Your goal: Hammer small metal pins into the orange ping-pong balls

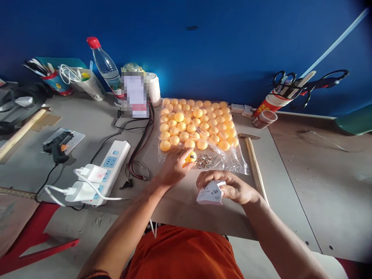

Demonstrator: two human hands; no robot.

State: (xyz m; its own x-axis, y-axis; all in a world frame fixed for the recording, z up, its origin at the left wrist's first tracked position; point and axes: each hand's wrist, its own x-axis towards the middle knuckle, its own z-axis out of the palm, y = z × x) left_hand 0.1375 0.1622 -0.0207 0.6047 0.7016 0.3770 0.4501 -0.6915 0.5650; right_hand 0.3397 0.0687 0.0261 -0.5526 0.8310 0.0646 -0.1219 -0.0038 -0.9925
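Note:
My left hand (176, 166) grips an orange ping-pong ball (190, 157) at the near edge of a clear plastic bag. A small dark fitting sticks out of this ball. In my right hand (229, 185) is a small white cardboard box (209, 193) with dark print, held low over the table; its contents are hidden. Between the hands lies a pile of small shiny metal pieces (205, 161), too small to name. Behind them, rows of orange ping-pong balls (191, 129) rest in the clear plastic bag (240, 166).
To the right lie a wooden stick (255, 168) and a small blade (249, 136). A red cup of tools (271, 102) stands behind. On the left are a power strip (117, 157), cables, a glue gun (59, 146) and a bottle (106, 69). A phone (136, 95) leans at the back.

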